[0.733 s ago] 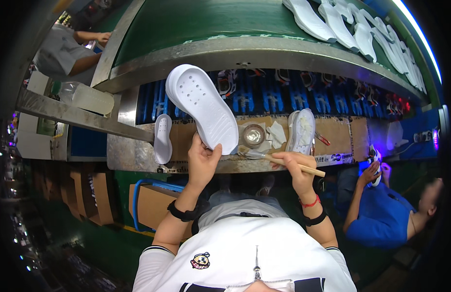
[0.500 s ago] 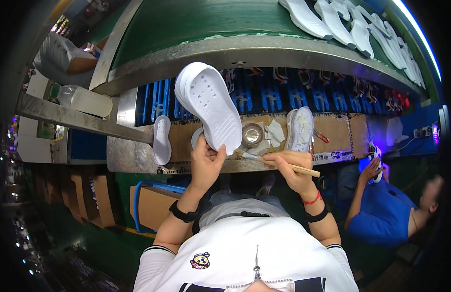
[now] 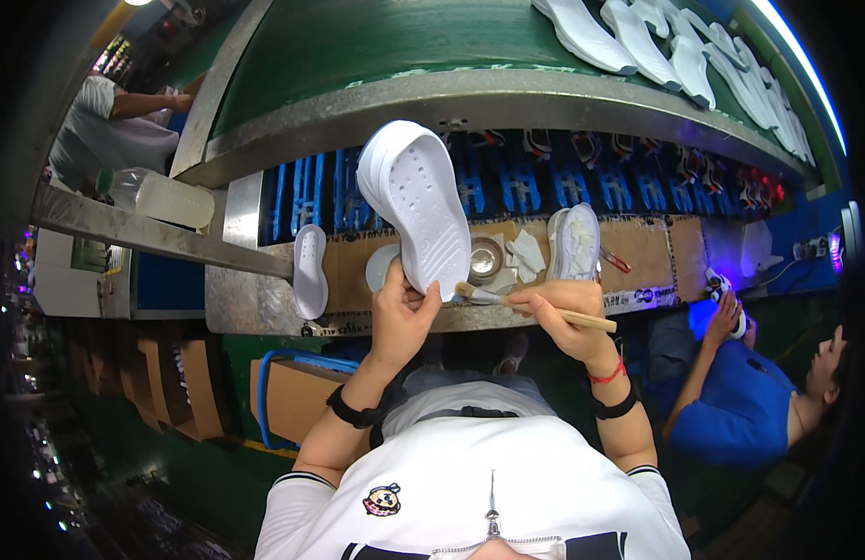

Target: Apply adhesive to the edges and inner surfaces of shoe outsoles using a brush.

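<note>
My left hand (image 3: pixel 404 313) is closed on the near end of a white shoe sole (image 3: pixel 423 210), held up tilted with its hollow inner side showing. Between the fingers of my right hand (image 3: pixel 565 317) is a paintbrush (image 3: pixel 582 319) with a pale wooden handle. Its bristles are at the right edge of the sole's near end; I cannot tell whether they touch. Behind the brush stands a round bowl (image 3: pixel 486 259), partly covered by the sole. White crumpled paper (image 3: pixel 525 255) lies beside it. Another pair of white soles (image 3: pixel 574 245) rests to the right, one holding paper-like scraps.
A single white sole (image 3: pixel 310 271) lies at the bench's left. Cardboard (image 3: pixel 647 257) covers the bench top. Beyond runs a green conveyor (image 3: pixel 386 42) with several soles at right. A metal bar (image 3: pixel 162 229) crosses at left. A co-worker in blue (image 3: pixel 740 401) holds a shoe at right.
The sole in my left hand has shifted slightly right and turned a little more upright. My right hand with the brush has moved slightly right.
</note>
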The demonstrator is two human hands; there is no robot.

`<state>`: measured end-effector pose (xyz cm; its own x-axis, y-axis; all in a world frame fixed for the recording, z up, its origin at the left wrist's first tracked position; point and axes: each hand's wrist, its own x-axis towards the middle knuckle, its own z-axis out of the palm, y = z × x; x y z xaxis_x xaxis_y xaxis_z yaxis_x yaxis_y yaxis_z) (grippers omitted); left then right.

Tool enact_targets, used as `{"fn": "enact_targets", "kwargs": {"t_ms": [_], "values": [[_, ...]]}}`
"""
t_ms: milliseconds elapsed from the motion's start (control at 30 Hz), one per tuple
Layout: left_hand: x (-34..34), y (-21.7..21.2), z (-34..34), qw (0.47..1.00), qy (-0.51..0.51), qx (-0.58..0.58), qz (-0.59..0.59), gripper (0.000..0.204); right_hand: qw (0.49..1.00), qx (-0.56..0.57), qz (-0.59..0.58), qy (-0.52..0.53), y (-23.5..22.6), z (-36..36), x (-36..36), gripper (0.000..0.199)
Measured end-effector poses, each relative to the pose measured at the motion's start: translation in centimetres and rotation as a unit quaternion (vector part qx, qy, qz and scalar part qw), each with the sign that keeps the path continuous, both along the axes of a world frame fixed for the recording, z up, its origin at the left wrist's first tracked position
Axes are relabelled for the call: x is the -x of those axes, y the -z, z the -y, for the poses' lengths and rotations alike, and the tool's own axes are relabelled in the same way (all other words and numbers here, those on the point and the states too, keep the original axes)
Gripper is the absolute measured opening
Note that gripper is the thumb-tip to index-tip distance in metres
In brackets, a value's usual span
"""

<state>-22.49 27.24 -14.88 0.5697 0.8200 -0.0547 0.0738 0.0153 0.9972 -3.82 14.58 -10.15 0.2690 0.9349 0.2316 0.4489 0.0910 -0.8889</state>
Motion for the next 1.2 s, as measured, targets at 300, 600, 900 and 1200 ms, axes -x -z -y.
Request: {"fn": "enact_targets", "kwargs": {"t_ms": [300,600,900,1200], "values": [[0.0,0.1,-0.3,0.999,0.012,-0.007,-0.03,0.047,1.0,0.011,0.014,-0.011,-0.7,0.0,-0.6,0.017],[-3.1,-1.4,-1.8,0.995,0.079,0.057,0.037,0.051,0.99,-0.045,-0.041,0.127,-2.0,2.3,-1.7,0.023],[-21.1,-11.0,-15.3,0.932,0.154,0.182,0.272,0.059,0.925,-0.084,-0.189,0.318,-1.9,5.4,-1.4,0.036],[-8.2,2.6,-7.4,0.979,-0.082,-0.119,0.146,0.046,0.955,-0.021,-0.176,0.236,1.6,5.6,-0.2,0.032]]}}
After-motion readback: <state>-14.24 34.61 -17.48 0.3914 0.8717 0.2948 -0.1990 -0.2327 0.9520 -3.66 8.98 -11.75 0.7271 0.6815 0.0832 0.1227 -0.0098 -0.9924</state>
